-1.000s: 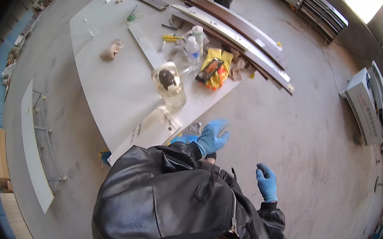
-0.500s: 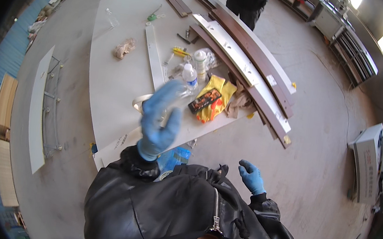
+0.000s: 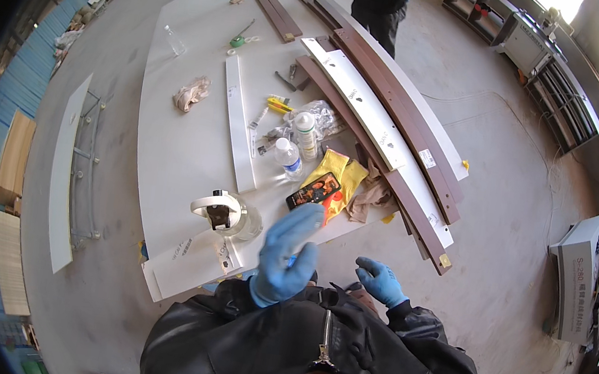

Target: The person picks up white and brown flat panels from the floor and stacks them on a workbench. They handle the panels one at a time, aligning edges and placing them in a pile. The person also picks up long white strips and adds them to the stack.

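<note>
My left hand [image 3: 283, 260], in a blue glove, is raised over the table's near edge with nothing in it. Its fingers are stretched out and the thumb stands apart. My right hand [image 3: 382, 282], gloved alike, hangs beyond that edge in front of my jacket; its fingers are apart and it holds nothing visible. A phone [image 3: 314, 192] with a lit screen rests on yellow gloves [image 3: 348, 185], just past my left fingertips. Left of that hand stands a clear jug [image 3: 248, 224] with a white handle and black cap. A water bottle [image 3: 288, 157] and a white sealant tube [image 3: 306, 137] stand farther back.
Long brown and white strips [image 3: 369, 106] lie along the table's right side. A narrow white strip [image 3: 238, 123], a yellow cutter [image 3: 277, 105] and a crumpled cloth [image 3: 192, 94] lie on the white table [image 3: 169, 149]. A person [image 3: 378, 10] stands at the far side.
My left hand has swung right and nearer to me, uncovering the jug. The right hand has shifted slightly left. The view has also moved a little.
</note>
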The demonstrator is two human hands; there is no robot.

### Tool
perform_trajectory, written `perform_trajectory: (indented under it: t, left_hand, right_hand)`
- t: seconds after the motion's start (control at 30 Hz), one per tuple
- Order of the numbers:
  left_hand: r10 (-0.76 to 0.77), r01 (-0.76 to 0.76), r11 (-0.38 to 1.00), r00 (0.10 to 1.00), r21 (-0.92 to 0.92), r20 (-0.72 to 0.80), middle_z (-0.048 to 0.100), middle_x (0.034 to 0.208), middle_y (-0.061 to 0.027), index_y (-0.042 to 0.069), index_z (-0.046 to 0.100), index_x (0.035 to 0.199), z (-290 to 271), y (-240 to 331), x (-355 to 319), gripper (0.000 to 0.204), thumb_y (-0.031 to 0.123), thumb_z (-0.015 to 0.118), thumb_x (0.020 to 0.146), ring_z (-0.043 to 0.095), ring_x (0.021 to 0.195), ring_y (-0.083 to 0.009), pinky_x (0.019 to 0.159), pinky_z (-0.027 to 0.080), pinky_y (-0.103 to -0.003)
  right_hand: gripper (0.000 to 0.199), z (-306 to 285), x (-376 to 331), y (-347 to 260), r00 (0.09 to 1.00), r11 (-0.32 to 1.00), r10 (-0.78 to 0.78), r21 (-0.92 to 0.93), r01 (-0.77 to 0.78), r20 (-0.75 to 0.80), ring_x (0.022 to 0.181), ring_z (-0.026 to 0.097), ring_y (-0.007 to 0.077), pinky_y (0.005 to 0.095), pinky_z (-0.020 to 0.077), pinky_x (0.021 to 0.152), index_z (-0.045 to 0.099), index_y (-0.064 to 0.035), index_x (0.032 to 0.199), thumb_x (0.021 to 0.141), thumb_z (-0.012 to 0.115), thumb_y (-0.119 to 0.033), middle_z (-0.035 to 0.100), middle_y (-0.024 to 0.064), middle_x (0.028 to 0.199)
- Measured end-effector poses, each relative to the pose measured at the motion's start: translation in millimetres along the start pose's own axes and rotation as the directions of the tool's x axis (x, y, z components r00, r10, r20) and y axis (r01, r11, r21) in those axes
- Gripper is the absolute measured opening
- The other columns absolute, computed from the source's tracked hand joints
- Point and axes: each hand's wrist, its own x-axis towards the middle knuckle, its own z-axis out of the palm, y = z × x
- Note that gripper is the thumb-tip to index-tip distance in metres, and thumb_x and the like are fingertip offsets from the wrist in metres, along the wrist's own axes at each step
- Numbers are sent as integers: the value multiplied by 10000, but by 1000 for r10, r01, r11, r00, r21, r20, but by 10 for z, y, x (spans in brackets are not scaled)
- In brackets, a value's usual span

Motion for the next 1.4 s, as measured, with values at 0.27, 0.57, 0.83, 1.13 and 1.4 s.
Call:
perform_trajectory:
  t: [0.27,0.57,0.83,1.13,1.4]
  left_hand:
    - [-69,67,998,988,23,141,646,1361,-211,-59,615,1318,1304,146,16,349,-4,616,973,613,1281,-335,1105,466,-407]
    - [28,-91,934,983,345,184,392,1547,-326,-12,427,1523,4049,451,462,752,238,770,903,375,1449,-497,1191,336,-531]
    - [-71,47,887,997,460,34,455,1536,-271,-47,475,1480,4968,408,741,632,131,728,929,406,1461,-414,1193,358,-468]
    - [-400,368,833,916,413,-9,551,1404,-268,-33,533,1410,6384,-754,1095,628,212,767,881,509,1335,-426,1142,402,-468]
    - [-98,64,983,976,172,197,532,1451,-257,-9,540,1422,8395,-1261,3003,650,187,783,853,498,1373,-417,1149,416,-460]
  right_hand:
    - [348,-809,-573,187,959,977,-211,-25,210,-189,1051,695,383,447,555,910,710,-53,1239,940,700,-230,731,190,1167]
    - [335,-2792,-2135,1945,939,980,26,196,44,-343,1079,726,304,380,557,939,708,-39,1257,939,678,-138,735,182,1209]
    - [332,-4337,-1957,2715,941,984,102,174,-47,-323,1062,738,258,353,563,934,707,-14,1257,967,673,-172,751,171,1185]
    - [375,-5650,-423,4030,979,991,136,30,-133,-150,1127,698,344,414,539,970,702,-6,1246,958,688,-246,729,200,1218]
    - [286,-6831,-936,6179,513,504,852,-106,-857,-101,975,745,254,444,575,820,788,-35,957,879,704,-297,774,172,984]
